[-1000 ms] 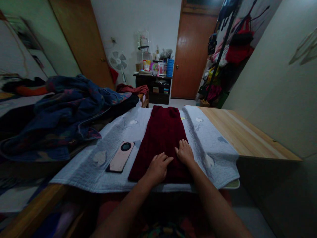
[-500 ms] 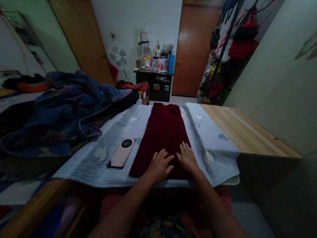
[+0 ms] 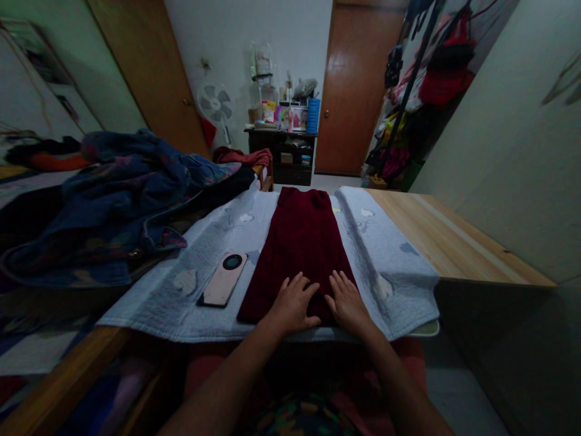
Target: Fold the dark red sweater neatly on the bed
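A dark red folded garment (image 3: 304, 236) lies flat and lengthwise on a pale blue patterned cloth (image 3: 213, 327). Both my hands rest palm down near its close end. My left hand (image 3: 293, 306) has its fingers spread on the fabric, left of the middle. On the right side of the fabric lies my right hand (image 3: 348, 304), fingers stretched forward and thumb pointing inward. Neither hand grips anything. A pink phone (image 3: 223, 281) with a round black camera ring lies on the cloth to the left of the garment.
A heap of denim clothing (image 3: 122, 200) covers the left side. At right, a wooden board (image 3: 454, 236) extends beyond the cloth. Farther back are a fan (image 3: 216, 104), a dark cabinet (image 3: 261, 142), a door (image 3: 349, 91) and hanging bags (image 3: 442, 85).
My right hand has slid slightly nearer to me along the garment. My left hand has hardly moved, its thumb now a little lower. The garment and phone stay in place.
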Tool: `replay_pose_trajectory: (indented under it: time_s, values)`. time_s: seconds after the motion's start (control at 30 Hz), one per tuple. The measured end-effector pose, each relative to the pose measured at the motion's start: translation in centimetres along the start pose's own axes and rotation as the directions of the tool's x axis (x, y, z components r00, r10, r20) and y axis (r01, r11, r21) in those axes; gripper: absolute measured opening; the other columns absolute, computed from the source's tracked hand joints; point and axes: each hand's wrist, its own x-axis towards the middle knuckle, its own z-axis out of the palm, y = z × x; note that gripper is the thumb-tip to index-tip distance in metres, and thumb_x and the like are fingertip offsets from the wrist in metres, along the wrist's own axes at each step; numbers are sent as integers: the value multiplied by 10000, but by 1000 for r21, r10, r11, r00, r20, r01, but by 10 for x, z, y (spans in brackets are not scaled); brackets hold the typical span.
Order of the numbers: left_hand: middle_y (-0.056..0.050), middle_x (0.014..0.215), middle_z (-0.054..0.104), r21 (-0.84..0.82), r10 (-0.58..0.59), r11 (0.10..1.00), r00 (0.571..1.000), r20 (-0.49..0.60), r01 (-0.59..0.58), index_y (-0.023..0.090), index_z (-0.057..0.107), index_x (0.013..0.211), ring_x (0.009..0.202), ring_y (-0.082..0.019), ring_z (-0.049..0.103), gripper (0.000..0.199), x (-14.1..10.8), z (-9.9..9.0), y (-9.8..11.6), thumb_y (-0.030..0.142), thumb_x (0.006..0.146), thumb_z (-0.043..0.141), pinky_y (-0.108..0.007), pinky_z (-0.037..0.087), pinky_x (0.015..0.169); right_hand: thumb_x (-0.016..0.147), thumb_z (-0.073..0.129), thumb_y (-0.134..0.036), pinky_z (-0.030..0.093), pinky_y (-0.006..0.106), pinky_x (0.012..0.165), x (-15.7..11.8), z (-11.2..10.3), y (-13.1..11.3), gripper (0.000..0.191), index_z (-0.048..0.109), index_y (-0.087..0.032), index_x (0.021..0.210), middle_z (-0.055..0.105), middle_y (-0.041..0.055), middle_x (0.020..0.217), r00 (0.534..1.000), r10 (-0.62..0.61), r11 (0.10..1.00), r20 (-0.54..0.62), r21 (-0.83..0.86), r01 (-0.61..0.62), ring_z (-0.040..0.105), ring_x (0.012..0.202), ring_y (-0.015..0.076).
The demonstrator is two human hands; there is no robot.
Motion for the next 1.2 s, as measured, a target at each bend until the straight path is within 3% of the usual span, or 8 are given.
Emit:
replay_pose_trajectory:
  time_s: [0.13,0.27,0.43,0.6,0.7,0.9,1.07,1.2]
  values:
    - [-123,1351,536,30,7,1000,1000,-2,-7,195,478,1338,1339,-319,383,676,2,-3,5,403,720,658,-509,306,1100,916,442,-323,295,440,1130,-9,-2,-1,539,448,-51,1381,371,174,1493,1000,-20,999,-19,48,21,257,1423,278]
    - [-135,1334,553,58,9,998,1000,3,-9,168,489,1322,1317,-307,414,638,3,-5,12,344,723,624,-493,313,1102,879,488,-257,358,399,1091,-9,-24,0,475,524,-61,1310,478,180,1417,998,-44,990,43,138,37,390,1354,269]
    - [-160,1367,521,57,-15,998,1000,-10,15,154,474,1345,1327,-320,399,658,1,-3,16,318,723,609,-510,298,1108,920,389,-224,474,299,897,23,-59,-2,306,678,-173,1009,713,81,990,993,-4,972,119,234,-25,651,947,189]
    - [-122,1395,507,-23,28,999,998,-49,-29,199,460,1363,1319,-302,408,670,-2,-3,7,366,737,627,-496,283,1122,901,409,-204,342,387,1091,82,-43,-16,434,527,-152,1315,495,116,1415,987,-128,946,-92,288,149,416,1332,211]
    - [-100,1415,497,-80,57,995,995,-80,-63,218,467,1357,1311,-273,424,655,-5,-3,0,387,747,634,-471,284,1125,922,438,-291,267,445,1136,113,-23,-22,517,417,-126,1411,345,134,1517,979,-202,951,-6,237,197,276,1417,245]
    - [-102,1453,460,-133,68,988,995,-70,-77,216,452,1375,1352,-271,383,680,-9,2,-8,420,753,636,-489,258,1134,962,397,-439,223,444,1148,157,-3,-16,590,365,-96,1442,297,159,1532,986,-114,989,118,105,102,242,1428,271]
    - [-110,1412,505,-201,72,976,996,-50,-80,207,494,1332,1326,-290,417,659,-7,-8,-10,451,742,658,-493,284,1117,968,381,-405,244,446,1135,166,1,-19,566,379,-78,1430,316,173,1521,995,-61,996,83,67,56,259,1421,278]
    - [-42,1132,678,-371,11,928,997,-74,-38,225,606,1117,1044,-198,619,298,5,-29,-22,323,841,547,-335,458,957,956,391,-361,246,447,1140,142,-1,-28,557,375,-74,1433,319,171,1519,990,-117,991,76,75,111,257,1423,275]
